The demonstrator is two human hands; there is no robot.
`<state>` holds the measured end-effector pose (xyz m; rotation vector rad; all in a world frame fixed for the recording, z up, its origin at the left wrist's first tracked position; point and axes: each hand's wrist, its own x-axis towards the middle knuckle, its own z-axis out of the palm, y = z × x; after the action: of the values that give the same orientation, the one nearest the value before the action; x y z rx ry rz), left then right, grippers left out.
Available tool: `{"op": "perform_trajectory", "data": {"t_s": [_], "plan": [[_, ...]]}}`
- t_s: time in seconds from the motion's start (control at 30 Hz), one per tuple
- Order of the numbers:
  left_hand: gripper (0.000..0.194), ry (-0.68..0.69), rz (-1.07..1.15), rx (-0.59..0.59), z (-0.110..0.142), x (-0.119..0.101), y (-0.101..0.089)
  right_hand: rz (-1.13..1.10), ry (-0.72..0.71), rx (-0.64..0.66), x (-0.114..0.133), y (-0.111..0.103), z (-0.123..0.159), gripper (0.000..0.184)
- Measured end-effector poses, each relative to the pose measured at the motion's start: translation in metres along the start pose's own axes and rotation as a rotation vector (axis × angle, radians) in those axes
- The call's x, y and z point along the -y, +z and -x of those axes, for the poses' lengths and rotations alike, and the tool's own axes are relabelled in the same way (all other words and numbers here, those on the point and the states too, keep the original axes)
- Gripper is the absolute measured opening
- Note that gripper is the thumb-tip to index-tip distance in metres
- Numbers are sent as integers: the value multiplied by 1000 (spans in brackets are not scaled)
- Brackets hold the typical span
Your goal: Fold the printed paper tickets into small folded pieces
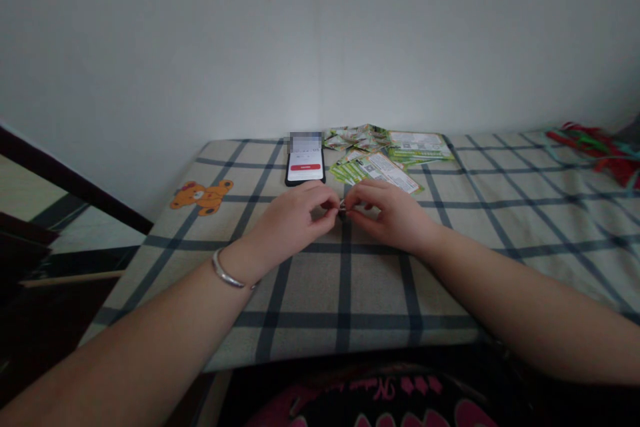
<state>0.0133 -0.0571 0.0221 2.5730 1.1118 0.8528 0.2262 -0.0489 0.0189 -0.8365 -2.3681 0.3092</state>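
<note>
My left hand (307,213) and my right hand (387,217) meet over the middle of the checked cloth, each in a pinch. Between their fingertips sits a tiny dark and silvery object (343,207), too small to name. A silver bangle (227,272) is on my left wrist. Just beyond my right hand lies a fan of green-edged printed cards (385,170). Behind my left hand a phone (305,167) lies face up, its screen lit with a red button.
Small crumpled green packets (356,138) and more green printed cards (420,145) lie by the wall. An orange bear cutout (203,197) is on the left. Red and teal strands (595,147) lie at the far right. The checked cloth (310,340) ends at the near edge.
</note>
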Motion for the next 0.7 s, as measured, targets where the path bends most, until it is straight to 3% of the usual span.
{"op": "perform_trajectory", "data": {"t_s": [0.27,0.47,0.7], "plan": [[7,-67,-41,5,0,3,-2,25,43,-7,-2,-2,0,10],[10,-144,-117,37,1,2,-3,58,148,-6,-4,-1,-1,4],[10,-182,-157,40,0,3,-1,52,291,0,-8,2,-1,8]]}}
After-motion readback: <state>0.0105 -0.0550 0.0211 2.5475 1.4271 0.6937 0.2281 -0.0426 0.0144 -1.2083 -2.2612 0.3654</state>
